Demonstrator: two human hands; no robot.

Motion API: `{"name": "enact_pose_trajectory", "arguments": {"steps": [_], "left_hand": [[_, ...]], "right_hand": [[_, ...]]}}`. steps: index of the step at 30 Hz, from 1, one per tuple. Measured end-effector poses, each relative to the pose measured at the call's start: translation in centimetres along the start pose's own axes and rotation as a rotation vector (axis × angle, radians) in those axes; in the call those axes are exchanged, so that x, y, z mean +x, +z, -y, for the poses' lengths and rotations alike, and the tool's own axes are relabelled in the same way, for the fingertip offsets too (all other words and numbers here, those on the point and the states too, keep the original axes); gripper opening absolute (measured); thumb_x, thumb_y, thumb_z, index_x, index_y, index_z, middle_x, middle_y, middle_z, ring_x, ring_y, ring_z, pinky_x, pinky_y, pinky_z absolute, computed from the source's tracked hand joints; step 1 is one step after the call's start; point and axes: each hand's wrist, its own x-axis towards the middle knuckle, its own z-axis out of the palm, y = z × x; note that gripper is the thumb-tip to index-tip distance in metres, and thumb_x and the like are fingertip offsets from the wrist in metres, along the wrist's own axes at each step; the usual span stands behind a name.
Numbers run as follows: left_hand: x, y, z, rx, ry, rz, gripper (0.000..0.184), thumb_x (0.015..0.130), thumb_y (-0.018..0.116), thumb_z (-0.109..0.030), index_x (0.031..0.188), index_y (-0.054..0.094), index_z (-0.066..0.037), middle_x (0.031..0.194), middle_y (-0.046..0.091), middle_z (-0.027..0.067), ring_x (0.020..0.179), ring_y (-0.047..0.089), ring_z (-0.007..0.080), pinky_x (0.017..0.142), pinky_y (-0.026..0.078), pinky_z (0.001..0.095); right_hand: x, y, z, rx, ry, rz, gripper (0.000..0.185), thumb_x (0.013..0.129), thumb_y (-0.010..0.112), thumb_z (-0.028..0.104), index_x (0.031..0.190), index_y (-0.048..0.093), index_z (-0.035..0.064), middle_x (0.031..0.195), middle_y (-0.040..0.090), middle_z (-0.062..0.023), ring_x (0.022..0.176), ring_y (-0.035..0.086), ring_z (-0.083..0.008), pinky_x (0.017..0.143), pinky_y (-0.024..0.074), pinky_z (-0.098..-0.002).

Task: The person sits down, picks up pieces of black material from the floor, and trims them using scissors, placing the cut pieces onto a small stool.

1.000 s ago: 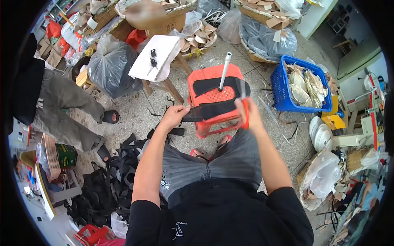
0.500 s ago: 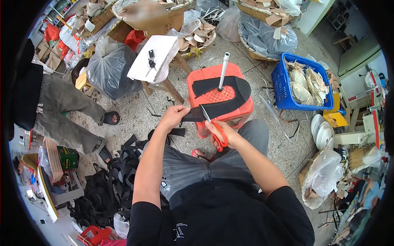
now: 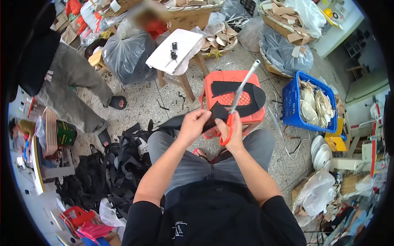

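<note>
Black strip (image 3: 219,111) lies between left hand (image 3: 193,125), pinching it, and right hand (image 3: 234,139) gripping scissors (image 3: 231,119).

L hand (image 3: 193,124) pinches a black pc (image 3: 220,110) near the front edge of the red stool (image 3: 230,75). R hand (image 3: 234,138) holds scissors (image 3: 230,123) by their orange handle, just beside this pc. On the stool lies a black U-shaped strip (image 3: 257,98); a white tube (image 3: 250,72) rises there, approx. in line w/ the blades. Keys (image 3: 174,52) rest on a white-topped stool (image 3: 186,40), at L. Blue basket (image 3: 296,112) w/ pale pcs stands at R. Black scraps (image 3: 104,176) are piled on the floor, lower L.
</note>
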Motion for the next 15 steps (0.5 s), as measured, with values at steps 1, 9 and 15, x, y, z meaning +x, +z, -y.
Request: {"name": "enact_pose_trajectory", "arguments": {"steps": [1, 9, 15], "left_hand": [[-0.9, 0.1, -0.3, -0.012, 0.003, -0.018, 0.021, 0.103, 0.064, -0.018, 0.106, 0.077, -0.001, 0.082, 0.067, -0.0010, 0.074, 0.055, 0.0079, 0.067, 0.044, 0.0239], [-4.2, -4.8, -2.6, 0.755, 0.396, 0.604, 0.017, 0.104, 0.066, -0.017, 0.104, 0.071, 0.000, 0.084, 0.067, 0.0015, 0.078, 0.058, 0.0111, 0.069, 0.048, 0.0287], [-3.5, -5.9, -10.1, 0.646, 0.169, 0.768, 0.026, 0.107, 0.065, -0.022, 0.091, 0.068, -0.002, 0.078, 0.064, -0.0005, 0.069, 0.056, 0.0084, 0.060, 0.045, 0.0258]], "right_hand": [[0.1, 0.3, 1.1, -0.009, 0.003, 0.020, 0.044, 0.094, 0.065, -0.006, 0.133, 0.048, 0.0034, 0.083, 0.062, -0.0065, 0.058, 0.054, -0.0112, 0.049, 0.0425, -0.0231], [0.2, -2.1, 13.2, -0.623, -0.280, 0.119, 0.048, 0.083, 0.062, -0.009, 0.129, 0.061, 0.0062, 0.105, 0.064, -0.0064, 0.077, 0.055, -0.0120, 0.068, 0.0474, -0.0256], [3.9, -3.8, 15.4, -0.525, -0.494, -0.077, 0.052, 0.084, 0.062, -0.007, 0.135, 0.057, 0.0040, 0.108, 0.068, -0.0093, 0.077, 0.058, -0.0139, 0.070, 0.0488, -0.0259]]}}
